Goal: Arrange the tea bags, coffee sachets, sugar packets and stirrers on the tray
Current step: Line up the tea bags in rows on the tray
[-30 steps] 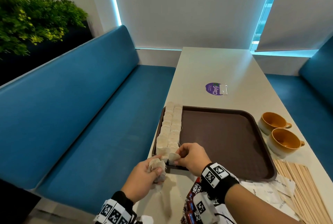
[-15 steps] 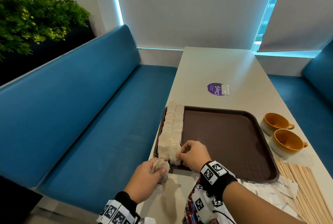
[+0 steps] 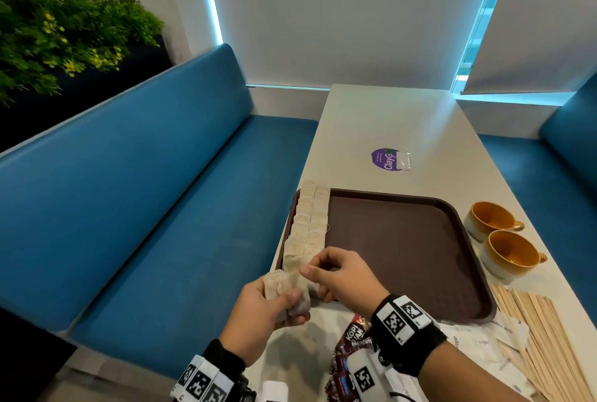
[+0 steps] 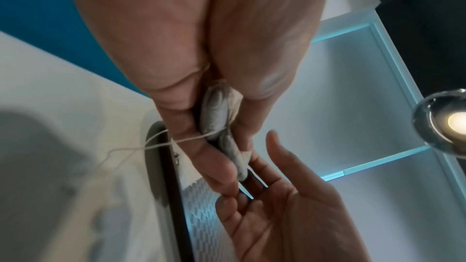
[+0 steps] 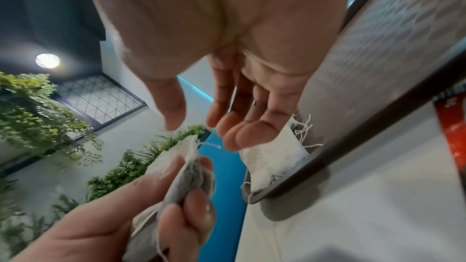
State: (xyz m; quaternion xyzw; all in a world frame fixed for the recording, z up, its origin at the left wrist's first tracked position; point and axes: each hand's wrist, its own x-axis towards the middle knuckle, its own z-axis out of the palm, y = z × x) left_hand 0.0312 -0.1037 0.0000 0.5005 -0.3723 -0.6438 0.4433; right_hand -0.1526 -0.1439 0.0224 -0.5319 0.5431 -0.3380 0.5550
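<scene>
Filling the tea bag rows on the tray, a small bunch is gripped by the left hand, so one probably gets pinched next by the empty, loosely open right hand.

Brown tray, blue bench, orange cups.
</scene>
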